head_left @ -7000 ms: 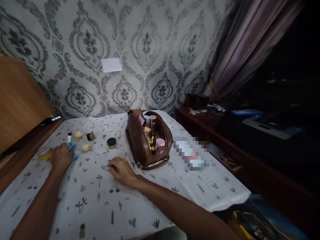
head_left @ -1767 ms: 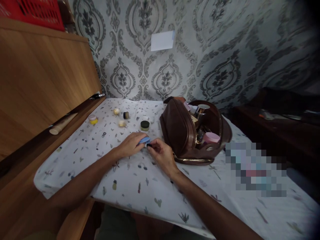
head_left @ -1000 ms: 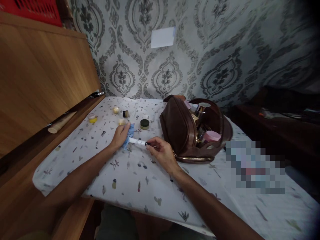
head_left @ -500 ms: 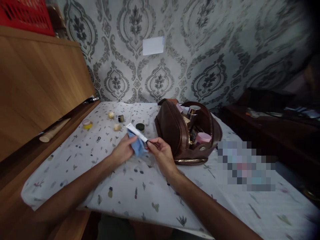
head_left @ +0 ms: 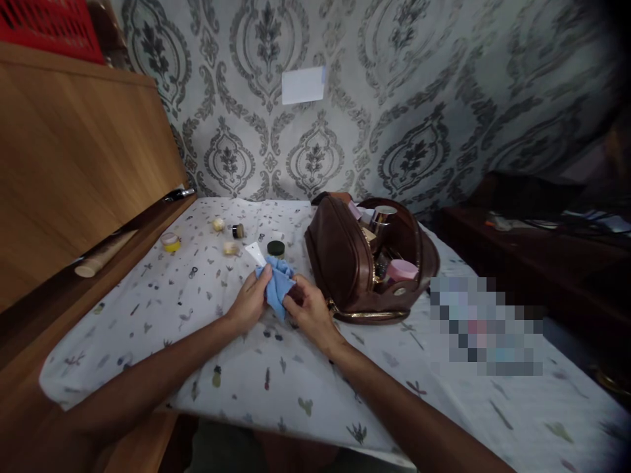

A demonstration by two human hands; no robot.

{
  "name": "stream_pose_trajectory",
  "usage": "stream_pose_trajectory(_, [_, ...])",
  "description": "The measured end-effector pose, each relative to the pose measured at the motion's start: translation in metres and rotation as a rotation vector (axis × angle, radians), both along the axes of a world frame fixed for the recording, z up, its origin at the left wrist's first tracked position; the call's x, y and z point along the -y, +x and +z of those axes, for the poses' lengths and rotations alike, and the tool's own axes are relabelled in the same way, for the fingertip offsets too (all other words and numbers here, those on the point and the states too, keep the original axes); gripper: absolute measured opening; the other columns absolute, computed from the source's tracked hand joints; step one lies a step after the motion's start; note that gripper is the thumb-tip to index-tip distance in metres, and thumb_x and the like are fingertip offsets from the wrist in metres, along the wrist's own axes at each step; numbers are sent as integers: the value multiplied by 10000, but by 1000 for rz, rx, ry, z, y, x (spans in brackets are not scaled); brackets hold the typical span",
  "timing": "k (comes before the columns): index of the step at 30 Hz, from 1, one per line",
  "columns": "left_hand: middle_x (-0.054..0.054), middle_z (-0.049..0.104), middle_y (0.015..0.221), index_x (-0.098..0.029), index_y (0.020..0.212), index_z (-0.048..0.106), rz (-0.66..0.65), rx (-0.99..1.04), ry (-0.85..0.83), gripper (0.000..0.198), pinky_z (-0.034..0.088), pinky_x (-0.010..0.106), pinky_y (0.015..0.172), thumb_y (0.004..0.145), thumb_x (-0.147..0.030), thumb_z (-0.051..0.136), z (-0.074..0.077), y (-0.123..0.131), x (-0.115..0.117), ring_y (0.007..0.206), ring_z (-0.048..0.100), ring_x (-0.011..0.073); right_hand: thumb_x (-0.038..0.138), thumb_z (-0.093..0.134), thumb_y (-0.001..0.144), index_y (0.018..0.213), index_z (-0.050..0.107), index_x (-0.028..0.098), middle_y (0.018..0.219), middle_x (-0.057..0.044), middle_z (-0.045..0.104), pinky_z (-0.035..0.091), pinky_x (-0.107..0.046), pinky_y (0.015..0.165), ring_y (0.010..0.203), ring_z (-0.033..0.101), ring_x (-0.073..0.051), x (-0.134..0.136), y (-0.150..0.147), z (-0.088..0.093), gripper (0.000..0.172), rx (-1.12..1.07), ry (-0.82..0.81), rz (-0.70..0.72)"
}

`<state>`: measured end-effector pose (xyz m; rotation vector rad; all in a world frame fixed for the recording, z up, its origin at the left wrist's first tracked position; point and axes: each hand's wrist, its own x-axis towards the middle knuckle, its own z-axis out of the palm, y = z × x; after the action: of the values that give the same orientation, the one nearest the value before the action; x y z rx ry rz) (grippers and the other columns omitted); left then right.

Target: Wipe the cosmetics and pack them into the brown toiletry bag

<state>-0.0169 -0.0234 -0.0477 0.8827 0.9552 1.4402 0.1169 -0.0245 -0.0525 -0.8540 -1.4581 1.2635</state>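
Between my hands, over the table, is a white squeeze tube partly wrapped in a light blue cloth. My left hand is closed on the tube through the cloth, its thumb pressed on top. Only the flat end of the tube sticks out, pointing away to the left; the cloth covers the rest. My right hand pinches the cloth from the other side. Just beyond them stands a small jar with a dark green lid. Close to my right hand sits an open brown toiletry bag.
Inside the bag are a pink-lidded jar and a silver-capped bottle. Several small jars, one yellow, stand on the patterned tablecloth at the left. A wooden cabinet borders the left side. A blurred-out patch covers something at right.
The blue cloth has come up over the tube, hiding its middle and black cap. My right hand has shifted from the cap end onto the cloth.
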Motion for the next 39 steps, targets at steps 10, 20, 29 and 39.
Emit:
stream_pose_trajectory(10, [117, 769, 953, -149, 1083, 676, -7, 15, -15, 622, 602, 312, 699, 788, -697, 661, 21, -18, -4, 889, 740, 256, 420, 895, 615, 776, 624, 162, 695, 20, 668, 351, -157, 445, 512, 529, -51, 3, 4, 10, 408, -332, -540, 376])
stream_pose_trajectory(20, [23, 692, 743, -145, 896, 668, -137, -385, 34, 497, 528, 236, 551, 709, -592, 780, 26, -27, 9, 567, 596, 133, 478, 894, 573, 828, 613, 166, 702, 27, 683, 514, -198, 521, 578, 670, -114, -3, 1, -4, 491, -310, -453, 283])
stream_pose_trajectory(29, [-6, 537, 479, -220, 522, 522, -75, -827, 75, 536, 441, 263, 512, 697, -714, 633, 36, -33, 8, 501, 468, 169, 518, 756, 749, 1100, 531, 226, 636, 109, 491, 317, -187, 398, 423, 421, -52, 5, 8, 13, 509, -243, -117, 32])
stream_pose_trajectory(39, [1, 587, 591, -186, 632, 624, -238, -768, -89, 494, 434, 236, 532, 626, -665, 746, 27, -38, 3, 587, 511, 171, 663, 605, 829, 967, 589, 213, 701, 35, 558, 341, -221, 442, 468, 488, -84, 4, 18, 26, 471, -262, 42, -87])
